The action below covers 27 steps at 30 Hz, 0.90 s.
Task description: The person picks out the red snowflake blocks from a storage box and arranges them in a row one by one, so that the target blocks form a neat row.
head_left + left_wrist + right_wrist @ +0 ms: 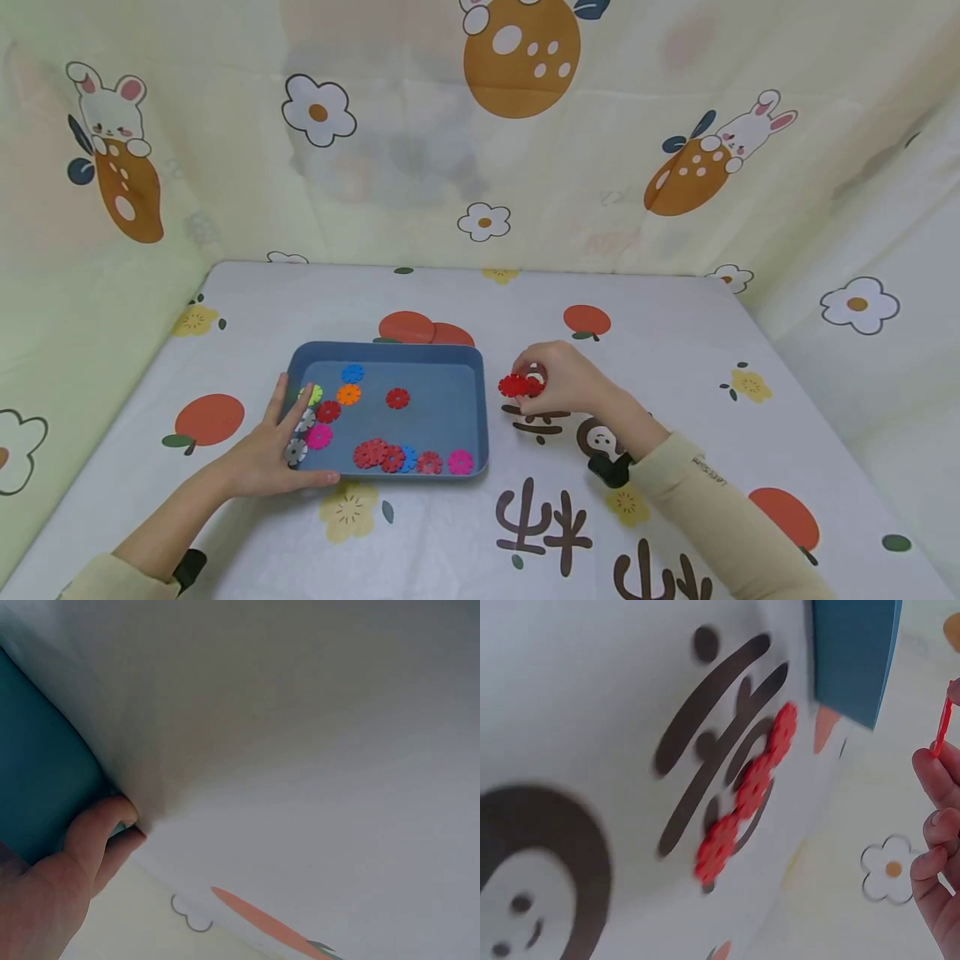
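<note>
Right wrist view showed a red disc (945,724), edge-on, pinched between the thumb and a fingertip of the right hand (558,377), just right of the tray and over the cloth. It looked like thin plastic: probably very light, stiff and a little slick, best taken by opposite sides of its rim, with the notches left free; hard squeezing might flick it away. Near it but apart, a chain of three red discs (754,786) appeared to lie on the cloth; its joints were likely its weak points, so lifting it would call for a hold near the middle. Farther out, the left hand (258,458) held the blue tray (438,421) by its near left corner. The tray's raised right wall was the closest edge to avoid, while the patterned cloth (663,358) offered open room rightward.
</note>
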Available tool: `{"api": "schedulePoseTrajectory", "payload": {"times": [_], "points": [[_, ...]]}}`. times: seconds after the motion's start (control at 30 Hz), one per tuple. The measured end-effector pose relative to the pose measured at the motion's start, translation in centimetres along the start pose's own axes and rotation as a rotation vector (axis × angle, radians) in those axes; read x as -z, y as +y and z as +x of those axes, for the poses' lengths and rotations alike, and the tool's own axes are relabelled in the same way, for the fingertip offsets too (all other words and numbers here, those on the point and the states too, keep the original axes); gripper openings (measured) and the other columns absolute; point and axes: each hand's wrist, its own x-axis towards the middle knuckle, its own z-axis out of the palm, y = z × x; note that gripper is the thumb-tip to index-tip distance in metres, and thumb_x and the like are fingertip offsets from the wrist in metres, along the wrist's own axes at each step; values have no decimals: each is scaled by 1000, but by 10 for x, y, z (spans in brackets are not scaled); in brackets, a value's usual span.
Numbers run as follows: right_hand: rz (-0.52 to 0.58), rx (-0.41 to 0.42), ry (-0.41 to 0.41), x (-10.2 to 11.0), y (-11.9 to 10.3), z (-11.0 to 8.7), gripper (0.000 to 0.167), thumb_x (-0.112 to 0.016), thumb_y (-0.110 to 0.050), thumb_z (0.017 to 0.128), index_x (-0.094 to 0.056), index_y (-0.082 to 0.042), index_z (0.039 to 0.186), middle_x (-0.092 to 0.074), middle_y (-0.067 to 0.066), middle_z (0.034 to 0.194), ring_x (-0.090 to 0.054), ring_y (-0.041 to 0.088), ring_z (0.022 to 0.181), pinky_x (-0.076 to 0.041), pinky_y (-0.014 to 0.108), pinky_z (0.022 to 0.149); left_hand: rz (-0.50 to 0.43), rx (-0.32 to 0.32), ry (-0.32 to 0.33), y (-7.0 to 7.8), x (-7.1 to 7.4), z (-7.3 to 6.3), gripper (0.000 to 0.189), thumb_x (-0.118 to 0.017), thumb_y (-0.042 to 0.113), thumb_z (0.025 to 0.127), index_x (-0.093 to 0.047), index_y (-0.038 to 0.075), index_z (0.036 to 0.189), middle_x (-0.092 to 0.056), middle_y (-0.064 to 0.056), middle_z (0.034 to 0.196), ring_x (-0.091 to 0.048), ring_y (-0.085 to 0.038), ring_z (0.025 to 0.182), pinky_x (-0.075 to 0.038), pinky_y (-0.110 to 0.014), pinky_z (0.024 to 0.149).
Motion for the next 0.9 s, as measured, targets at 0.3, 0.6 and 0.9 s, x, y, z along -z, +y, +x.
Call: {"api": "schedulePoseTrajectory", "payload": {"times": [0.3, 0.6, 0.9], "points": [[-25, -33, 61, 11, 29, -16, 29, -78, -20, 64, -67, -10, 90, -61, -5, 78, -46, 11, 59, -43, 25, 50, -3, 0, -1, -1, -1, 0, 120, -71, 62, 62, -8, 6, 147, 13, -27, 147, -37, -57, 114, -52, -49, 69], [-45, -90, 60, 16, 56, -25, 32, -81, -20, 63, -68, -8, 90, -62, -4, 78, -45, 13, 56, -42, 26, 49, 0, 2, -4, -1, 0, 1, 120, -71, 62, 62, -8, 5, 147, 13, -27, 147, -38, -57, 114, -52, -49, 69], [-101, -139, 34, 13, 74, -28, 30, -79, -23, 64, -69, -7, 87, -62, -3, 75, -46, 12, 60, -41, 27, 52, 1, 3, -7, -2, -1, 1, 120, -71, 63, 62, -7, 6, 147, 13, -27, 147, -39, -56, 113, -52, -48, 68]]}}
